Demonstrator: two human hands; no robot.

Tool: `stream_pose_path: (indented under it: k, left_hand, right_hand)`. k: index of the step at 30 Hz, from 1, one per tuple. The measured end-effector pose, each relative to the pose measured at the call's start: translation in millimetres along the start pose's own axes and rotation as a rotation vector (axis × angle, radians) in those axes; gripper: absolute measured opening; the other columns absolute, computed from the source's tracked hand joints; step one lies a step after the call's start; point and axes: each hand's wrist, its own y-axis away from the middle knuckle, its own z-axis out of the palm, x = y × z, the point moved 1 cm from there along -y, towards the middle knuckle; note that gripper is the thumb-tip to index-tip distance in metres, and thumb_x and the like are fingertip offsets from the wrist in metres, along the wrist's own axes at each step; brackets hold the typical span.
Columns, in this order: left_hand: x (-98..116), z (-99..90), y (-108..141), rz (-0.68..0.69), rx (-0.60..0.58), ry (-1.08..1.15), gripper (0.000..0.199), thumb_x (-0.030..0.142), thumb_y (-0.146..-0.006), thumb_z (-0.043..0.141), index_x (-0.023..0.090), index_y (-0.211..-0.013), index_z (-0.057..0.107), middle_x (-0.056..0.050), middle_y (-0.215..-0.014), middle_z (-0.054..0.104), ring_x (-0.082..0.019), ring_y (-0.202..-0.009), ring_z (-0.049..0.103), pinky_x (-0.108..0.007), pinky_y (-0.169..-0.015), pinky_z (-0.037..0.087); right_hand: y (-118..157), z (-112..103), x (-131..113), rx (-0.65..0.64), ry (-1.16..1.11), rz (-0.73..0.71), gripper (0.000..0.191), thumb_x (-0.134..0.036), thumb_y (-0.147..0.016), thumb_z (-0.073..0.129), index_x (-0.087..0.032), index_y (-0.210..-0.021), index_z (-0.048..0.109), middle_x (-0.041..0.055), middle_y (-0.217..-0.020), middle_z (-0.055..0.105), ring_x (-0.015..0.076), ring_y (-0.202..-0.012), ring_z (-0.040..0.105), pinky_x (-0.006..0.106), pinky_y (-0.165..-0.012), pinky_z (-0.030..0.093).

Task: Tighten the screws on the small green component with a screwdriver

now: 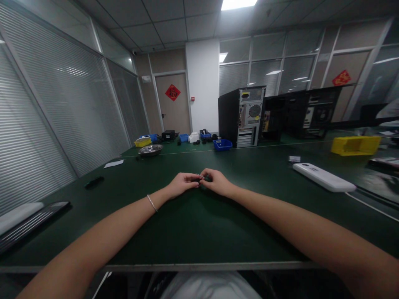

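Both hands meet over the middle of the green table [199, 236], fingertips close together. My left hand [182, 185] is closed in a pinch at a small, thin item [201, 176], partly pale and partly dark. On the other side, my right hand [218, 182] pinches the same spot, its thumb and forefinger curled together. Fingers cover most of the item, and it is too small to name. A thin bracelet [151, 203] circles the left wrist.
At the back stand a metal bowl [150, 150], a blue bin [222, 144] and black computer towers [241, 116]. Right lie a white power strip-like box [323, 177] with a cord and a yellow bin [355, 145]. Left are a dark object [94, 182], paper [114, 164] and a dark slotted panel [34, 224].
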Motion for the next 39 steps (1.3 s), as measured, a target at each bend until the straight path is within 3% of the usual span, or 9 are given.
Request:
stream_pose_path:
  k: [10, 18, 25, 39]
  left_hand:
    - [-6.7, -1.5, -1.3, -0.081, 0.015, 0.229, 0.042, 0.013, -0.071, 0.067, 0.011, -0.111, 0.057, -0.014, -0.112, 0.06, -0.021, -0.097, 0.06, -0.041, -0.094, 0.042]
    - [-7.7, -1.7, -1.8, -0.05, 0.105, 0.157, 0.043, 0.01, -0.067, 0.069, 0.014, -0.108, 0.058, -0.013, -0.114, 0.057, -0.021, -0.092, 0.062, -0.043, -0.092, 0.045]
    - [-3.3, -0.2, -1.2, -0.056, 0.192, 0.13, 0.039, 0.014, -0.063, 0.073, 0.012, -0.101, 0.061, -0.011, -0.101, 0.064, -0.019, -0.084, 0.064, -0.041, -0.087, 0.048]
    - [-9.4, -1.7, -3.7, -0.012, 0.162, 0.142, 0.037, 0.016, -0.068, 0.069, 0.011, -0.103, 0.059, -0.011, -0.099, 0.065, -0.019, -0.085, 0.064, -0.041, -0.089, 0.046]
  right_hand:
    - [-0.2, 0.7, 1.0, 0.12, 0.036, 0.037, 0.012, -0.024, -0.075, 0.056, -0.017, -0.082, 0.061, 0.0009, -0.076, 0.063, 0.0136, -0.069, 0.054, 0.023, -0.061, 0.039]
    - [1.9, -0.4, -2.2, 0.118, 0.022, 0.04, 0.013, -0.024, -0.077, 0.053, -0.016, -0.079, 0.063, 0.0016, -0.075, 0.064, 0.0144, -0.069, 0.055, 0.024, -0.062, 0.039]
    - [0.8, -2.7, -5.3, 0.09, -0.044, 0.057, 0.015, -0.025, -0.076, 0.053, -0.015, -0.08, 0.063, 0.002, -0.075, 0.064, 0.0143, -0.068, 0.055, 0.024, -0.061, 0.039]
    - [-2.3, -0.3, -0.5, 0.077, -0.101, 0.09, 0.014, -0.025, -0.074, 0.053, -0.013, -0.077, 0.061, 0.0016, -0.072, 0.06, 0.0136, -0.066, 0.053, 0.023, -0.059, 0.038]
